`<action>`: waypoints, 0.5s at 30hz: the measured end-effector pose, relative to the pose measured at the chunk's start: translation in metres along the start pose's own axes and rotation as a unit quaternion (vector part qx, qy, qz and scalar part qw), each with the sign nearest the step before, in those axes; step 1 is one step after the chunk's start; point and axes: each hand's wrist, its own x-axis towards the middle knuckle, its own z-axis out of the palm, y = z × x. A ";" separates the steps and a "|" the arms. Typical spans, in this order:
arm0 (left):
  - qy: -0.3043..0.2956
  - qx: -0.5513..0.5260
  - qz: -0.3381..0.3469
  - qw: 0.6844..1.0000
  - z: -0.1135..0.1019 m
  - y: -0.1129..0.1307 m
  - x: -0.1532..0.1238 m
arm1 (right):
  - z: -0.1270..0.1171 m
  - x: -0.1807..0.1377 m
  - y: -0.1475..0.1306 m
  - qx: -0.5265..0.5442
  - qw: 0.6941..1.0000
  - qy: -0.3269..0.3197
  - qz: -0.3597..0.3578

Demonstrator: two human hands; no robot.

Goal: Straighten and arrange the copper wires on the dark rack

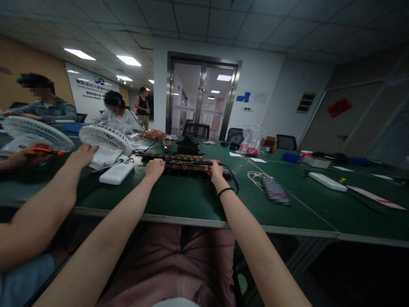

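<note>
A bundle of long, thin, copper-brown rods or strips [188, 168] lies crosswise on the green table in front of me. A black cable [237, 181] runs along the bundle between my hands and curls down past its right end. My left hand [155, 169] is closed at the left part of the bundle, apparently gripping the cable; its fingertips are partly hidden. Near the right end, my right hand [216, 171] is closed, with fingers and thumb pinching the cable just above the rods.
Left of me, a co-worker's hand [83, 155] touches a white fan [107, 140]; another hand holds an orange tool [44, 149]. A white power bank-like box [116, 172] lies nearby. Behind the bundle sits a black case [188, 147]. A phone-like item [275, 190] with white cable is at right.
</note>
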 end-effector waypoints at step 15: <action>-0.007 -0.020 -0.007 1.000 0.002 -0.001 0.000 | 0.007 -0.009 -0.006 0.077 0.996 -0.049 -0.001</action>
